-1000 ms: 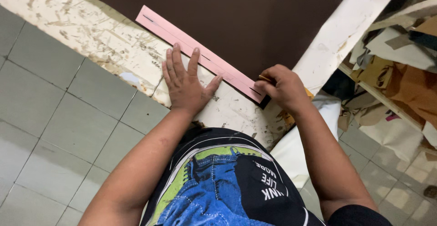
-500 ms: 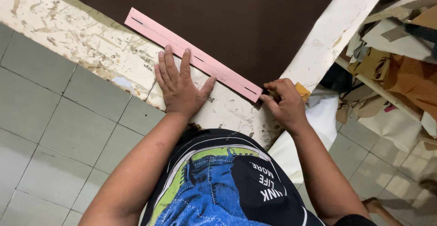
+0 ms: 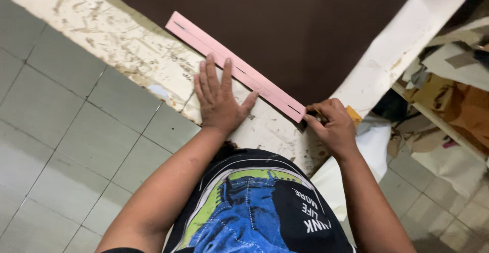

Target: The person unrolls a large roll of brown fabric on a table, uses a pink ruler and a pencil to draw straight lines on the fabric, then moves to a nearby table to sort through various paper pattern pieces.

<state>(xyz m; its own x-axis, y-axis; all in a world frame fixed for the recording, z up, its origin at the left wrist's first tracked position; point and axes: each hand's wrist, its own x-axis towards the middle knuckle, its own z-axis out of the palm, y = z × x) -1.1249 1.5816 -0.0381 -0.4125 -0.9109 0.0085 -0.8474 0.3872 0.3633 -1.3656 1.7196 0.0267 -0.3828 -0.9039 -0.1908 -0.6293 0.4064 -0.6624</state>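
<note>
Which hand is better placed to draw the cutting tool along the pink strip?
Probably the right hand: it grips a small tool at the near end of the pink strip. The left hand lies flat, fingers spread, pressing the strip onto the dark sheet.

We see the scene under soft, even indoor light that seems to fall from above; nothing is harshly lit. The pale surface (image 3: 127, 54) and the pink strip (image 3: 234, 67) read bright, while the dark brown sheet (image 3: 285, 24) soaks up light and shows no detail or glare. Shadows are faint: a thin one lies under the left hand (image 3: 219, 100), a darker patch beneath the right hand (image 3: 331, 128). The far right shelf (image 3: 448, 131) sits dimmer. Focus is fair at centre, slightly soft overall. Straight tile lines (image 3: 66, 125) bend a little toward the left edge.
</note>
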